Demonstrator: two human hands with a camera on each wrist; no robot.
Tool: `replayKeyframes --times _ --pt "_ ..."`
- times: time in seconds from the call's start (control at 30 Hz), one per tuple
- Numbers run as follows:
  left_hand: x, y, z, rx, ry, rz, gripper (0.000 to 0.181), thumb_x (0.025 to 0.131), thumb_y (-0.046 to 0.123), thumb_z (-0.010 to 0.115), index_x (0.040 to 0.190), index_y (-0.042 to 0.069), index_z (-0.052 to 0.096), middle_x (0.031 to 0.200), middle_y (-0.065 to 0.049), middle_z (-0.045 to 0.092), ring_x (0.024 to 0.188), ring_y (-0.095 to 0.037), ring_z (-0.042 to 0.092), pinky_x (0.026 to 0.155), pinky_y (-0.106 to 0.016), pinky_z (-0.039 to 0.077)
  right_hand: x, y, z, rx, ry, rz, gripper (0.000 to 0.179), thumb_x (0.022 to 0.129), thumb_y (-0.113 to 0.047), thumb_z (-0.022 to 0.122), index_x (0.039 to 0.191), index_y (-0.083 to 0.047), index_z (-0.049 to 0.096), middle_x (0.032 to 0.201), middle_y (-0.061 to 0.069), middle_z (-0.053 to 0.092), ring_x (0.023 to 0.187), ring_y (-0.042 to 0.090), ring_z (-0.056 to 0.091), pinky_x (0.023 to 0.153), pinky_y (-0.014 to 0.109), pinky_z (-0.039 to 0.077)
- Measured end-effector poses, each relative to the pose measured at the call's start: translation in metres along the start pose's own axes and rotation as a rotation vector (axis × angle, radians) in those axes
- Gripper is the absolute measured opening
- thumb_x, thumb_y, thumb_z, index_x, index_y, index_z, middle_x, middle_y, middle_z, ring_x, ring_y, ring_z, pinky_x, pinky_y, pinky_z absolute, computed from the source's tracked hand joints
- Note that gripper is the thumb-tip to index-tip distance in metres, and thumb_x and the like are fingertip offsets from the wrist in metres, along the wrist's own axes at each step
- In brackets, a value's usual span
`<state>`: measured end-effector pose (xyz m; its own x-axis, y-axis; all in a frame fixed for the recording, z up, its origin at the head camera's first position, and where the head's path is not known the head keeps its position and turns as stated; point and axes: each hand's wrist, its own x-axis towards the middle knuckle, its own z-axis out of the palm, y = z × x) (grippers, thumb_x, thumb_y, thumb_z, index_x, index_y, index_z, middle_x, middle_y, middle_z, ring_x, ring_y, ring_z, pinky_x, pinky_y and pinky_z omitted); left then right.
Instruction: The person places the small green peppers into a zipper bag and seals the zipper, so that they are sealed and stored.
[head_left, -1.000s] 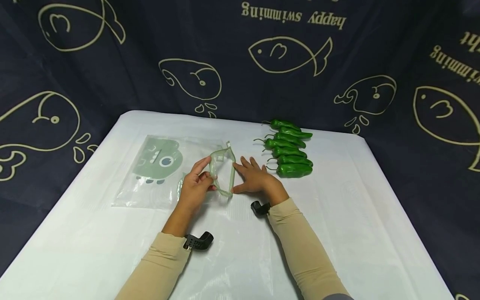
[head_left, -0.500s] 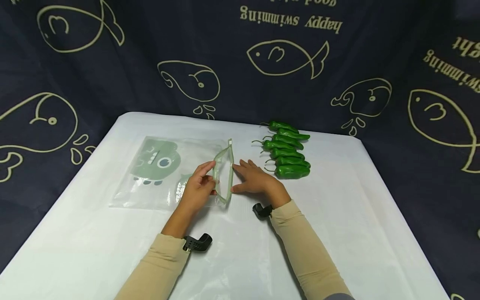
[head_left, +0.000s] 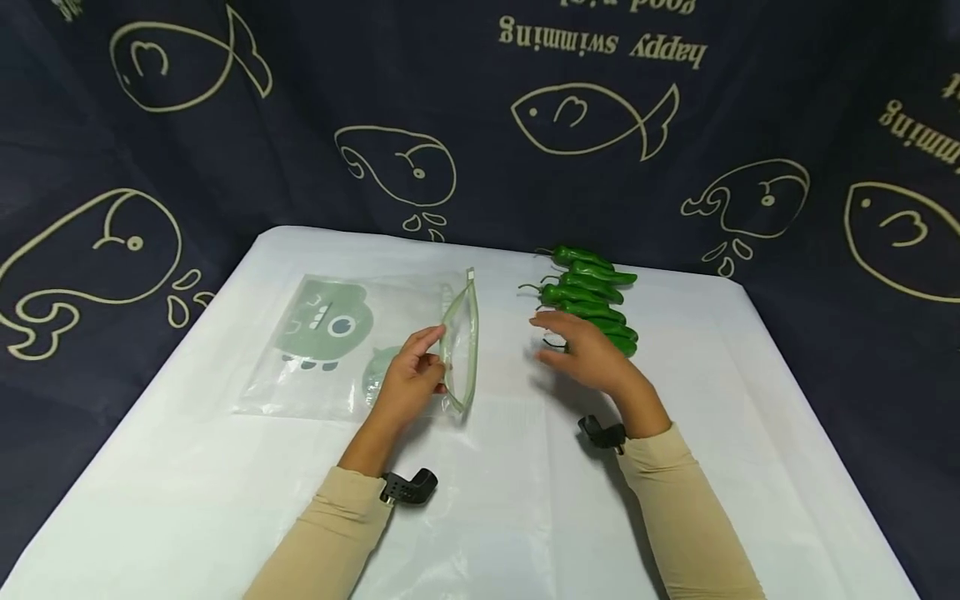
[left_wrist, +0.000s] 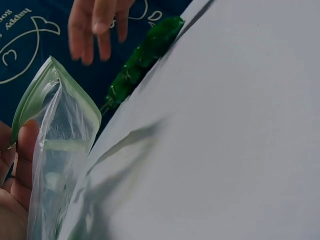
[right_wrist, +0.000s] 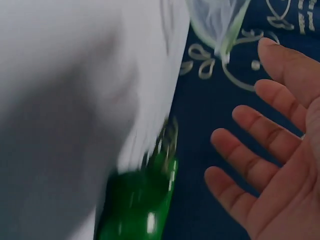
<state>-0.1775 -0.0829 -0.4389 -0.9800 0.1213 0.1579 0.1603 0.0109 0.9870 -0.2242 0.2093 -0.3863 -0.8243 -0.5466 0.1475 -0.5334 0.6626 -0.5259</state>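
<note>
A clear zip bag [head_left: 408, 304] with a green monster print lies on the table, its green-edged mouth spread apart toward the right. My left hand [head_left: 411, 379] pinches the near lip of that mouth; the left wrist view shows thumb and fingers on the green edge [left_wrist: 30, 107]. Several green peppers [head_left: 573, 292] lie in a column right of the bag. Over the lower peppers hovers my right hand [head_left: 588, 354], fingers spread and holding nothing. In the right wrist view its fingers [right_wrist: 245, 160] are apart from a blurred pepper [right_wrist: 137, 200].
White cloth covers the table [head_left: 480, 517]. Behind it hangs a dark blue curtain [head_left: 480, 108] with fish and whale drawings. A black wrist camera [head_left: 411, 486] sits on the left wrist, another camera [head_left: 600, 432] on the right.
My right hand has let go of the bag's right lip and moved right, over the peppers. The bag's mouth has shifted slightly and stands apart; my left hand stays on it.
</note>
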Motion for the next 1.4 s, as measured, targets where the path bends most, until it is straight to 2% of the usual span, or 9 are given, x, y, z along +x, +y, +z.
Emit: replayKeyframes --times 0.13,0.27,0.47,0.7,0.97,1.4 --pt "0.000 0.001 0.002 0.001 0.010 -0.001 0.059 0.092 -0.012 0.050 0.148 0.005 0.046 0.147 -0.004 0.041 0.091 -0.016 0.048 0.061 -0.025 0.058 -0.019 0.016 -0.015 -0.039 0.052 0.071 0.052 0.092 -0.018 0.073 0.139 -0.005 0.056 0.144 0.016 0.050 0.134 0.037 0.043 0.108 0.056 0.039" --pt "0.000 0.000 0.001 -0.002 0.006 -0.006 0.059 0.092 -0.012 0.049 0.148 0.005 0.046 0.146 -0.004 0.041 0.090 -0.017 0.048 0.061 -0.025 0.058 -0.034 0.033 -0.025 -0.077 0.082 0.106 0.049 0.091 -0.018 0.074 0.136 -0.003 0.058 0.141 0.017 0.051 0.133 0.038 0.044 0.109 0.057 0.037" --pt "0.000 -0.002 0.004 -0.008 0.015 -0.004 0.059 0.092 -0.012 0.050 0.148 0.006 0.046 0.145 -0.002 0.043 0.090 -0.014 0.049 0.061 -0.025 0.058 -0.050 0.058 -0.035 -0.123 0.082 0.111 0.044 0.092 -0.015 0.073 0.132 -0.001 0.061 0.137 0.020 0.054 0.130 0.040 0.044 0.109 0.058 0.036" --pt "-0.001 -0.003 0.005 -0.008 0.028 -0.001 0.059 0.091 -0.013 0.050 0.147 0.005 0.048 0.145 -0.003 0.043 0.089 -0.011 0.049 0.060 -0.024 0.057 -0.060 0.079 -0.036 -0.166 0.054 0.093 0.045 0.089 -0.010 0.074 0.131 0.002 0.060 0.132 0.023 0.057 0.126 0.043 0.047 0.106 0.058 0.039" --pt "-0.001 -0.003 0.004 0.014 0.016 0.013 0.058 0.092 -0.012 0.050 0.147 0.005 0.048 0.146 -0.005 0.043 0.089 -0.012 0.050 0.060 -0.025 0.058 -0.062 0.088 -0.035 -0.163 0.039 0.090 0.045 0.090 -0.011 0.074 0.130 0.002 0.060 0.132 0.024 0.056 0.125 0.044 0.047 0.105 0.059 0.039" --pt "0.000 -0.002 0.004 0.025 0.009 0.021 0.058 0.092 -0.012 0.050 0.147 0.007 0.049 0.146 -0.003 0.044 0.090 -0.013 0.051 0.060 -0.025 0.058 -0.061 0.089 -0.033 -0.191 0.021 0.065 0.043 0.088 -0.010 0.075 0.128 0.003 0.062 0.130 0.025 0.056 0.123 0.045 0.048 0.104 0.060 0.040"
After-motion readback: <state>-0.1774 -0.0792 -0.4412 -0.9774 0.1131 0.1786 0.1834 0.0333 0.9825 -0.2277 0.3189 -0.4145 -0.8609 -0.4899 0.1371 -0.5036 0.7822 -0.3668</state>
